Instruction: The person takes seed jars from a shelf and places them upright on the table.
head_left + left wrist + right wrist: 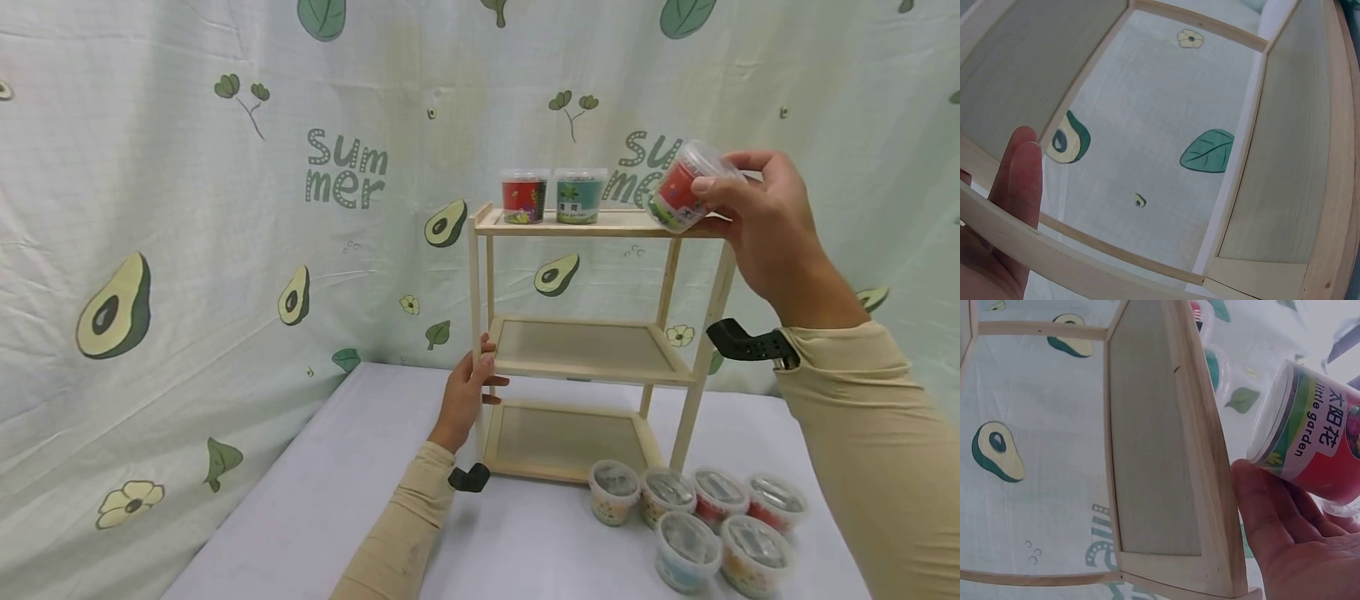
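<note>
A wooden three-tier shelf (592, 370) stands on the table, and my left hand (467, 392) grips its left front post around mid-height. In the left wrist view the fingers (1025, 181) wrap past the pale post. My right hand (772, 221) holds a red-labelled plastic cup (681, 187), tilted, right at the top tier's right end. The right wrist view shows this cup (1319, 434) with its "little garden" label, beside the shelf edge (1207, 450). On the top tier, toward the left, a red cup (524, 198) and a teal cup (579, 198) stand upright side by side.
Several lidded cups sit grouped on the table at the shelf's front right, among them a blue one (687, 552) and a peach one (756, 557). The middle tier (588, 347) and bottom tier (573, 437) lie below. A printed curtain (187, 167) hangs behind.
</note>
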`<state>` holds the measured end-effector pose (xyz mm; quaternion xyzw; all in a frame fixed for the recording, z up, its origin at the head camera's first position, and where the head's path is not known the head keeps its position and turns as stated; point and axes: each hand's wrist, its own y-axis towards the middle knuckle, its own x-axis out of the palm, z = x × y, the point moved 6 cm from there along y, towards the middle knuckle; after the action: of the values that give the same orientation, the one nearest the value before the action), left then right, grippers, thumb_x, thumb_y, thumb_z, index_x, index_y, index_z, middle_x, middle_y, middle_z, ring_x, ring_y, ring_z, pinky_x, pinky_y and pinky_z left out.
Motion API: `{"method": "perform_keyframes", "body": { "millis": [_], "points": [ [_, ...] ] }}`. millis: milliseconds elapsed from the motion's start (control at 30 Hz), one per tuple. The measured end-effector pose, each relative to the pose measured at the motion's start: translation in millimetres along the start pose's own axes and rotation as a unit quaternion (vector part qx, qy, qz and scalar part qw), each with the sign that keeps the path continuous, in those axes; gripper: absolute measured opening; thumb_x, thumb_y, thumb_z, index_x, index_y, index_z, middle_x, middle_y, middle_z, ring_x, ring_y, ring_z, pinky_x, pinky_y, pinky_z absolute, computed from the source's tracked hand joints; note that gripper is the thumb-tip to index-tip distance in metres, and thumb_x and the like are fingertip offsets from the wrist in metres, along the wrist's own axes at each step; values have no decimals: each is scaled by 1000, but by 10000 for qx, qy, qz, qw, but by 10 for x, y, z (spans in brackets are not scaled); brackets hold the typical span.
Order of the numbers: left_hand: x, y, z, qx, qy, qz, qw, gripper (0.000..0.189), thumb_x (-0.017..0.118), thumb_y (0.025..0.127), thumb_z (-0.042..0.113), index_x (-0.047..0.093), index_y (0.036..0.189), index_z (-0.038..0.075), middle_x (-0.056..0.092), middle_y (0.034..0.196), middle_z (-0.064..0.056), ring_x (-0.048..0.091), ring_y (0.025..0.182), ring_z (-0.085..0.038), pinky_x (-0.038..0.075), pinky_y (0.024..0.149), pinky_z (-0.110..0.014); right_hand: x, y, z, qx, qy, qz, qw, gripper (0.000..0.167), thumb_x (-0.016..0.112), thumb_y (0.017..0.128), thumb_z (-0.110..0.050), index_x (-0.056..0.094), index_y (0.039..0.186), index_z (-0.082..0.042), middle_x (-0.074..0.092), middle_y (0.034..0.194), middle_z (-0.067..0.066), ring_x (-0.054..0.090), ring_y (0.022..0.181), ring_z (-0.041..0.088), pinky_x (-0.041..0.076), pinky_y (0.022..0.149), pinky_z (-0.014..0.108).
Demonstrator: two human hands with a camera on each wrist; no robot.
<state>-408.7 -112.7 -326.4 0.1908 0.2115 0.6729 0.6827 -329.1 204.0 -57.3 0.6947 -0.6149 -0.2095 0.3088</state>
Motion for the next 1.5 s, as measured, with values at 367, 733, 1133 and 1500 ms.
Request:
{"method": "perform_keyframes", "body": {
  "millis": [367, 733, 1133, 1500],
  "points": [
    [-7, 15, 16, -3, 56, -30, 10000, 47, 50, 103, 52, 56, 139, 22, 55, 143, 0, 69, 96, -29, 58, 68, -40, 4, -142, -11, -189, -69, 47, 9998, 47, 66, 94, -11, 36, 129, -11, 47, 129, 12, 56, 111, 27, 54, 84, 21],
    [-1, 18, 64, 2, 96, 3, 10000, 45, 49, 104, 49, 56, 138, 21, 53, 145, 0, 70, 95, -27, 58, 68, -39, 63, -277, 66, -165, -153, -94, 9997, 43, 64, 94, -14, 38, 127, -10, 49, 126, 13, 56, 105, 26, 55, 82, 21],
    [1, -36, 2, -148, -5, 29, 9999, 48, 50, 104, 48, 53, 142, 19, 58, 138, -4, 69, 96, -32, 58, 68, -40, 104, -475, 303, 14, -390, -411, 9984, 41, 60, 97, -16, 37, 130, -8, 47, 126, 12, 54, 108, 24, 54, 83, 20],
    [-1, -28, 14, -42, 31, 18, 10000, 48, 50, 104, 50, 54, 140, 20, 47, 151, 4, 69, 96, -28, 58, 68, -40, 105, -698, 677, 361, -487, -482, 9970, 33, 57, 99, -17, 38, 125, -10, 56, 116, 11, 59, 99, 20, 54, 83, 20]
  ]
}}
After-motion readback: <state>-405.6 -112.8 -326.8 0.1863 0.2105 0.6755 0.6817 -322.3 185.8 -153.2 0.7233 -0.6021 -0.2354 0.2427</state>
